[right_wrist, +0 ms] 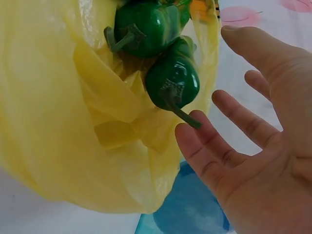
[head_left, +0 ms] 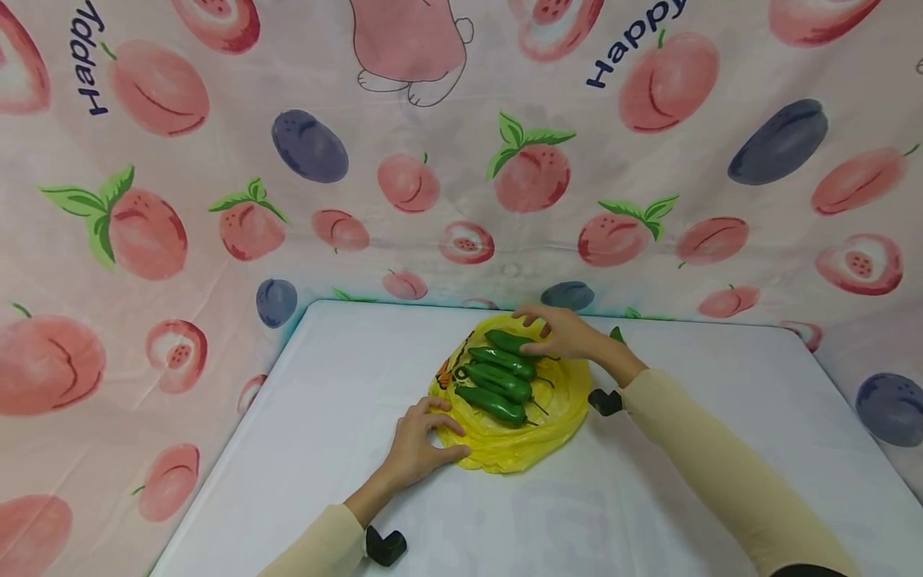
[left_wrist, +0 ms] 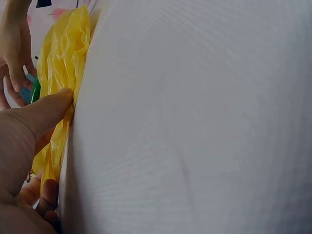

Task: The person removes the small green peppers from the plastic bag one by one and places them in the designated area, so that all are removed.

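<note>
Several glossy green peppers (head_left: 497, 382) lie side by side, stems to the right, on an opened-out yellow plastic bag (head_left: 566, 417) with an orange-and-black print. My left hand (head_left: 418, 445) is at the bag's near left edge. Its thumb (left_wrist: 56, 105) rests against the crumpled side in the left wrist view, with the fingers spread apart from it. Over the farthest pepper (head_left: 508, 342) my right hand (head_left: 566, 332) reaches with loosely spread fingers. In the right wrist view its fingertips are right by the stem of the nearest pepper (right_wrist: 173, 83), holding nothing.
A white table (head_left: 288, 449) lies under the bag, its far edge close to a fruit-printed cloth (head_left: 461, 160) that hangs behind and at the sides. Small black devices (head_left: 385, 546) are worn at both wrists.
</note>
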The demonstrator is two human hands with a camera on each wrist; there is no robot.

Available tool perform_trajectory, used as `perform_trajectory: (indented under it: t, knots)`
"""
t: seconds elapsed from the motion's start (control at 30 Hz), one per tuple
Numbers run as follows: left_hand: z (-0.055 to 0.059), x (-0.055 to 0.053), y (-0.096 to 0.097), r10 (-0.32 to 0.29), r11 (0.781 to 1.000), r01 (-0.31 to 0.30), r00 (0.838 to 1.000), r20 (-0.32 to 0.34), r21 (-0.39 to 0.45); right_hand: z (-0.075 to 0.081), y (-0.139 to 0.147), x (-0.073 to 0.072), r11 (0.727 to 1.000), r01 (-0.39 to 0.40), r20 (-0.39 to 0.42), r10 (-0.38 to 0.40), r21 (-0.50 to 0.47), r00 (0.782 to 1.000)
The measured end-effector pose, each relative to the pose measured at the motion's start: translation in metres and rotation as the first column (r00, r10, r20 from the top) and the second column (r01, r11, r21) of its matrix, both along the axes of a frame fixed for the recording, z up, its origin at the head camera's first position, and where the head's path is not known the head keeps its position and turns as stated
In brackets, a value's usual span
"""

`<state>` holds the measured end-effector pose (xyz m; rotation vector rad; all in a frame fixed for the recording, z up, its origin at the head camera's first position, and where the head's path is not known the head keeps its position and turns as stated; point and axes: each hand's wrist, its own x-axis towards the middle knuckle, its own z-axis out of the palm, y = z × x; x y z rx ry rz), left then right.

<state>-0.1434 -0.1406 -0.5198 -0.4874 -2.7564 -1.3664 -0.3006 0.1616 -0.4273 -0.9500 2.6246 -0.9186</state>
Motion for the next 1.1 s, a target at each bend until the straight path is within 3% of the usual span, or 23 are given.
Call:
perform_trajectory:
  t: [0.33, 0.77, 1.1]
  knots:
    - [0.002, 0.001, 0.000, -0.003, 1.000, 0.003, 1.000, -0.007, 0.003, -0.007, -0.007, -0.007, 0.996, 0.012, 0.077, -0.018, 0.087, 0.997]
    - [-0.001, 0.000, 0.000, 0.000, 1.000, 0.000, 1.000, -0.014, -0.011, -0.016, -0.013, -0.012, 0.989, -0.010, 0.060, 0.002, 0.145, 0.998]
    - [-0.001, 0.000, 0.000, 0.002, 1.000, -0.002, 1.000, -0.019, -0.018, -0.013, -0.016, -0.014, 0.977, -0.008, 0.070, -0.008, 0.215, 0.998]
